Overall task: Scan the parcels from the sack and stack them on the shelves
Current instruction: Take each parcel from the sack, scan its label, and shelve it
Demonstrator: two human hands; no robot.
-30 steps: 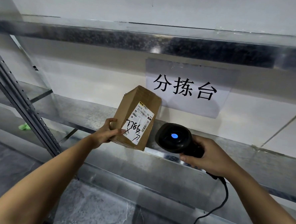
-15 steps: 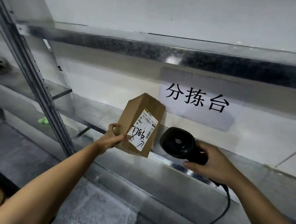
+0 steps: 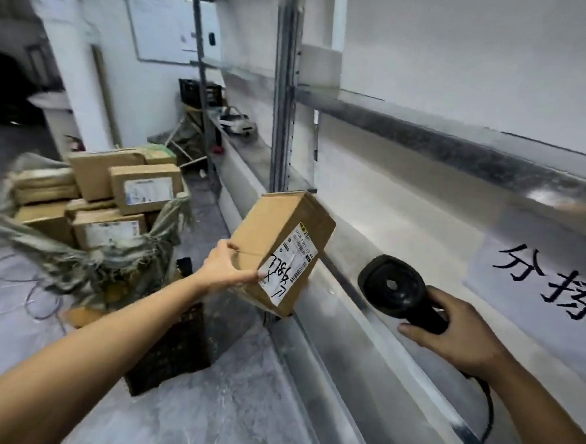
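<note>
Left hand (image 3: pixel 225 267) grips the parcel (image 3: pixel 276 248), right hand (image 3: pixel 456 331) grips the scanner (image 3: pixel 395 290); scanning looks finished, so next comes setting the parcel on a shelf (image 3: pixel 421 236)

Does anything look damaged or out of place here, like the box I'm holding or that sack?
The sack stands out: its rim is frayed and ragged, with other parcels piled unevenly above it. The parcel in your left hand looks undamaged, though black handwriting runs across its label.
</note>
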